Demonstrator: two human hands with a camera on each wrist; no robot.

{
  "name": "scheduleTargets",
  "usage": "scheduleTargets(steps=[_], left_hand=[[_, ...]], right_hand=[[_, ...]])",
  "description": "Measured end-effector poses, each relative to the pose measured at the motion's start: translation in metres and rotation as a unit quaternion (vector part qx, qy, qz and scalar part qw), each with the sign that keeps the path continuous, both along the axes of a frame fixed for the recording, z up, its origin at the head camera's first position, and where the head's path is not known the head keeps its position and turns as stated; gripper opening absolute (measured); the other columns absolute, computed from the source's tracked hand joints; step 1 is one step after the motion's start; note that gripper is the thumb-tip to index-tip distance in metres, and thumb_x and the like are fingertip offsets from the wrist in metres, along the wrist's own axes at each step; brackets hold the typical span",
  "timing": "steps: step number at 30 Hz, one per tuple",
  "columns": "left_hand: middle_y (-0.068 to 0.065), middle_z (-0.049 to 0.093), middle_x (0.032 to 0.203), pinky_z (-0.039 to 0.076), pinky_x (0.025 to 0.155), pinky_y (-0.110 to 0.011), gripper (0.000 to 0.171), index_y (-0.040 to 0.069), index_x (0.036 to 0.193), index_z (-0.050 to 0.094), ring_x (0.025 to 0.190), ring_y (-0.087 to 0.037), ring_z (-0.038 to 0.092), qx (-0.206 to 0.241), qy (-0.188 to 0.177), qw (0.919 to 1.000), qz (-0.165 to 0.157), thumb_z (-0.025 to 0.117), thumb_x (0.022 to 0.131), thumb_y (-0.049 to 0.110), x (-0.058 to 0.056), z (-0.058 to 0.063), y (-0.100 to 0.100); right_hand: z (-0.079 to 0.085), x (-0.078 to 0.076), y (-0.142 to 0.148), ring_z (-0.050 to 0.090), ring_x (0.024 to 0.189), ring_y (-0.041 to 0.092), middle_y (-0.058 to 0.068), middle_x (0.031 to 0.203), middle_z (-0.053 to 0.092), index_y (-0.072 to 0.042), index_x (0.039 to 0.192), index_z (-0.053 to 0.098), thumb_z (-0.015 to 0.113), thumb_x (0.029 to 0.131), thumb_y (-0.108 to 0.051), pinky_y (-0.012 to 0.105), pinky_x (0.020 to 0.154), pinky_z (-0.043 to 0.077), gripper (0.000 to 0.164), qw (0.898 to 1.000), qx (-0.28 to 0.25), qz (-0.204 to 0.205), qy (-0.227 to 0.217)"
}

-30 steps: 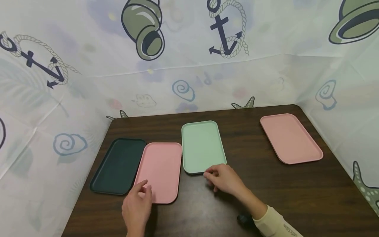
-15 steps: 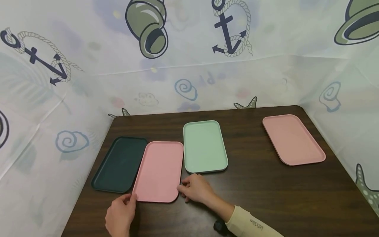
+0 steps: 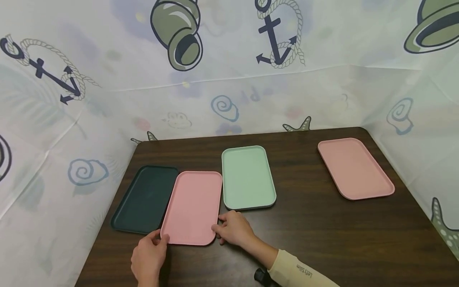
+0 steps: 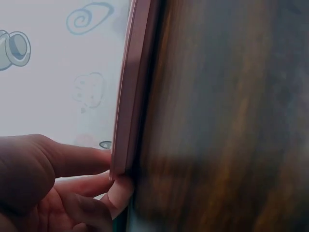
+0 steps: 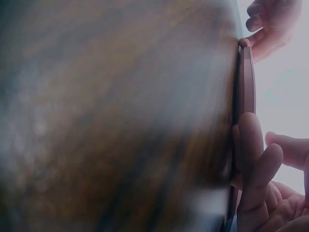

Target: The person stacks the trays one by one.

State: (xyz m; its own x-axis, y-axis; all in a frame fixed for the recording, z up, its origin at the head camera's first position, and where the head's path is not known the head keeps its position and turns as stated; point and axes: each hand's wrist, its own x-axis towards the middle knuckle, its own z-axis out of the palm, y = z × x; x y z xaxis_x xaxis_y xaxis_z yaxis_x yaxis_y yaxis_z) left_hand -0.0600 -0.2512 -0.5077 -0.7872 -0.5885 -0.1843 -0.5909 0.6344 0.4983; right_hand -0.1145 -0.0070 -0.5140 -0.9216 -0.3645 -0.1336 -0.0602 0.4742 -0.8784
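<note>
A pink tray (image 3: pixel 193 209) lies near the front left of the table in the head view. My left hand (image 3: pixel 148 257) pinches its near left corner; in the left wrist view the thumb is at the rim and the fingers (image 4: pixel 120 193) lie against the underside. At the tray's right edge, close to the near corner, my right hand (image 3: pixel 234 230) grips the rim between thumb and fingers. Both hands show at the tray's pink edge (image 5: pixel 248 82) in the right wrist view. A dark green tray (image 3: pixel 145 199) sits directly left of the pink one.
Right of the held tray lies a mint green tray (image 3: pixel 248 177), a little farther back. A second pink tray (image 3: pixel 355 169) rests at the table's far right. Printed cloth (image 3: pixel 229 91) hangs behind and beside the brown wooden table (image 3: pixel 322 231).
My right hand has moved left from the mint tray's front edge to the pink tray's right edge. My left hand has gone from above the pink tray to its near left corner.
</note>
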Motion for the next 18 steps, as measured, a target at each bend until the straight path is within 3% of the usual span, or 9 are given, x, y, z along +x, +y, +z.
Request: scheduleTargets(steps=[3, 8, 13, 18], left_hand=[[-0.007, 0.066, 0.083, 0.042, 0.058, -0.044, 0.039, 0.003, 0.12, 0.066, 0.07, -0.025, 0.056, 0.009, -0.004, 0.9998, -0.02, 0.063, 0.091, 0.029, 0.004, 0.0, -0.003], [0.0, 0.067, 0.079, 0.039, 0.057, -0.035, 0.038, 0.001, 0.117, 0.066, 0.071, -0.021, 0.057, 0.058, -0.022, 0.9946, -0.083, 0.061, 0.093, 0.029, 0.009, 0.002, -0.017], [0.0, 0.069, 0.08, 0.043, 0.067, -0.033, 0.037, -0.003, 0.115, 0.065, 0.081, -0.018, 0.059, 0.13, -0.018, 0.9839, -0.121, 0.062, 0.095, 0.028, 0.012, 0.001, -0.027], [-0.004, 0.067, 0.081, 0.041, 0.056, -0.026, 0.038, -0.008, 0.123, 0.06, 0.066, -0.014, 0.052, 0.23, 0.003, 0.9655, -0.121, 0.065, 0.094, 0.016, 0.014, -0.001, -0.031]], right_hand=[[0.001, 0.002, 0.0, 0.062, 0.045, 0.007, -0.008, 0.058, 0.066, 0.003, 0.123, 0.065, 0.071, 0.089, -0.019, 0.023, 0.06, 0.05, 0.041, 1.0, 0.004, 0.0, -0.01], [0.004, 0.007, 0.002, 0.062, 0.045, 0.01, -0.007, 0.057, 0.065, 0.005, 0.129, 0.06, 0.072, 0.088, -0.021, 0.025, 0.055, 0.047, 0.049, 1.0, 0.014, -0.004, -0.019], [0.006, 0.01, 0.006, 0.062, 0.044, 0.012, -0.005, 0.055, 0.064, 0.004, 0.129, 0.061, 0.071, 0.088, -0.02, 0.025, 0.052, 0.045, 0.049, 1.0, 0.018, -0.004, -0.012], [0.011, 0.011, 0.008, 0.058, 0.04, 0.007, -0.005, 0.054, 0.063, 0.003, 0.129, 0.061, 0.07, 0.087, -0.019, 0.025, 0.046, 0.04, 0.048, 1.0, 0.021, -0.011, 0.008]])
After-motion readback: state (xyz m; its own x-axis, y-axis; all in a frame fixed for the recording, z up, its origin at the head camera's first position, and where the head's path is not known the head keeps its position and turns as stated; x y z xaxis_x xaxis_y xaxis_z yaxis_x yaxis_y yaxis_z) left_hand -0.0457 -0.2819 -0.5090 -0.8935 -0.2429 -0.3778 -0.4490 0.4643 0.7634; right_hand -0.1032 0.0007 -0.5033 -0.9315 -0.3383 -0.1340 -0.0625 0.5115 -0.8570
